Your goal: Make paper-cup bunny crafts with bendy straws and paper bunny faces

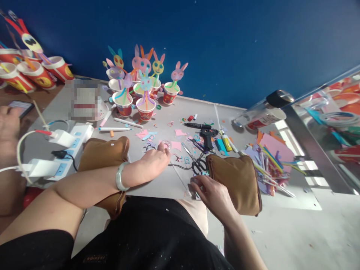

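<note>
My left hand (149, 165), with a pale bangle (121, 176) on its wrist, reaches over the table among paper scraps. Its fingers are closed, and a small pale pink curl (166, 144) shows at the fingertips; whether it is gripped I cannot tell. Near the front edge my right hand (215, 193) is closed, thumb and fingers together; anything inside them is hidden. Just above it lie black-handled scissors (199, 167). A black glue gun (207, 137) rests farther back, beside a black marker (194, 125) and a small yellow bottle (225, 140).
Several paper cups with bunny figures (145, 108) stand at the back. Brown cushions (236, 180) flank the work area. A power strip (74, 146) lies left, coloured paper and pipe cleaners (272, 161) right, near a tipped clear bottle (258, 110). Another person's hand (8, 127) is far left.
</note>
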The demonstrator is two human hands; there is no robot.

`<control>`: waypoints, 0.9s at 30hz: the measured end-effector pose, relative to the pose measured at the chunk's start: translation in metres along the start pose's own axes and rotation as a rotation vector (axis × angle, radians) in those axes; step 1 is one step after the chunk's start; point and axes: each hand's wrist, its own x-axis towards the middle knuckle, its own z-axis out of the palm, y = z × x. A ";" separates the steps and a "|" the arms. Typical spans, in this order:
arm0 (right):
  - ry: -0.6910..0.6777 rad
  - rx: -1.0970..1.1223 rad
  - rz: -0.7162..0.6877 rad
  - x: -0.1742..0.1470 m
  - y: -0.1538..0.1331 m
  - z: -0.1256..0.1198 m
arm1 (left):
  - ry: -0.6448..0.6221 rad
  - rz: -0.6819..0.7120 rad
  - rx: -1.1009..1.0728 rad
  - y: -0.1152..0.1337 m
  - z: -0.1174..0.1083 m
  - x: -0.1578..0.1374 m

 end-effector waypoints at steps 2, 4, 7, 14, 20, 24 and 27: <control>0.044 0.001 0.002 0.000 0.001 -0.001 | -0.005 0.000 0.004 0.000 -0.001 0.000; 0.101 -0.016 0.018 0.000 0.006 -0.005 | -0.014 -0.001 0.011 0.000 -0.002 0.000; 0.213 -0.093 0.071 0.006 0.023 -0.014 | -0.022 0.000 0.013 0.000 -0.004 0.000; 0.198 -0.300 0.306 0.059 0.077 -0.047 | 0.023 0.013 0.014 -0.001 -0.001 -0.001; -0.101 -0.386 0.296 0.099 0.087 -0.061 | 0.067 0.014 0.023 0.000 -0.001 -0.002; -0.129 -0.340 0.261 0.104 0.094 -0.061 | 0.063 0.000 0.009 0.001 -0.002 -0.001; -0.128 -0.299 0.246 0.104 0.101 -0.058 | 0.058 -0.002 -0.014 0.002 0.002 -0.001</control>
